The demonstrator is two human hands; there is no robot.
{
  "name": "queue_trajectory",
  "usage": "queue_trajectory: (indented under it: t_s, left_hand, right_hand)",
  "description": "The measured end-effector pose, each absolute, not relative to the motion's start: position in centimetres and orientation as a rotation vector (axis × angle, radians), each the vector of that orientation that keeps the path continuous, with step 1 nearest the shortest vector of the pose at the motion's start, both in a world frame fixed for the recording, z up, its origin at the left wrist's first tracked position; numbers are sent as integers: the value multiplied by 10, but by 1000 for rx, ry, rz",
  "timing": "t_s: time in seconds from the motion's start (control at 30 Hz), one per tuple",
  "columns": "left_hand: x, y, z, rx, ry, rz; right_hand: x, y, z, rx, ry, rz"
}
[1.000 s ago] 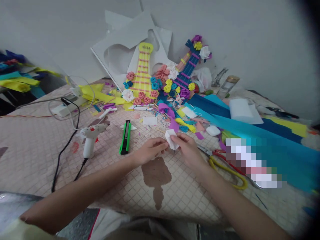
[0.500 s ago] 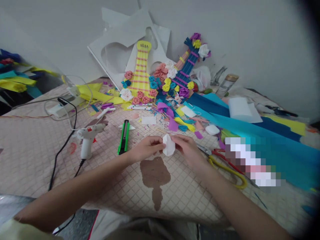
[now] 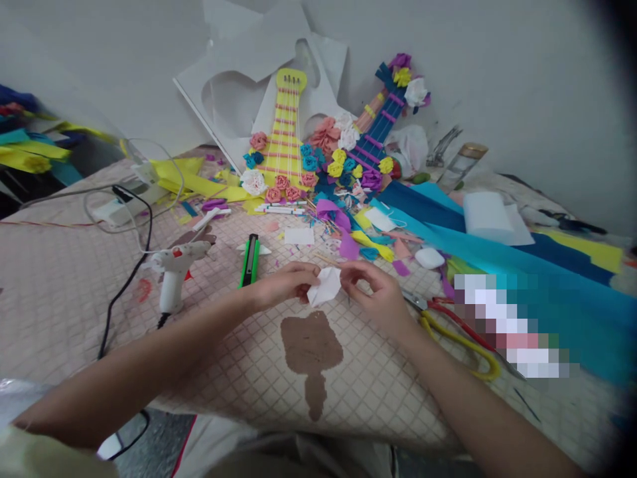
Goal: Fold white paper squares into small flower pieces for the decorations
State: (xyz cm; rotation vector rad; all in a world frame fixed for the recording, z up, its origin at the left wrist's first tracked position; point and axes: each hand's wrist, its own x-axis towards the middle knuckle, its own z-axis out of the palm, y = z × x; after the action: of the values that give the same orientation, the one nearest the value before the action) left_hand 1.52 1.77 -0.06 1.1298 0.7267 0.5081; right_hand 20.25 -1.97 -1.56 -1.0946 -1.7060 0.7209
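Observation:
A small piece of white paper is held up between my two hands over the table. My left hand pinches its left side, with the thumb on the front face. At the right edge of the paper, my right hand closes thumb and fingertips together on it. Left of my left hand lies a green box cutter. Scissors with red and yellow handles rest beside my right forearm. Below the paper, a brown bare patch shows in the table cover.
A white glue gun stands at left, its cord trailing. Paper-flower guitars, one yellow and one blue, lean at the back. Scraps, white sticks and blue crepe paper cover the far and right side. A pixelated area hides something at right.
The white paper has turned from upright and narrow to a wider, tilted face and shifted slightly left. My right hand's fingers have curled more. The whole view has shifted a little.

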Motion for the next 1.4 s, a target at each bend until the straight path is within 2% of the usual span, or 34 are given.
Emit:
queue_trajectory:
  t_s: [0.17,0.53,0.7,0.8,1.0,1.4]
  left_hand:
    - [13,23,1,1079,726,406]
    - [7,42,11,1509,803,42]
    - [-5,28,15,2076,1140,365]
    - [-15,1,17,2285,1098,456]
    - [-19,-42,2,2510,972,388]
    - [-15,-42,-10,2614,951,372]
  right_hand:
    - [200,-22,-15,-909,-1895,336]
    - [202,-20,-20,-871,-2256,67]
    - [200,-26,-19,-994,-2466,63]
    - [199,-30,-19,-1013,-2523,49]
    - [198,-40,-15,-1045,-2593,26]
    - [198,-48,-12,-1007,-2670,172]
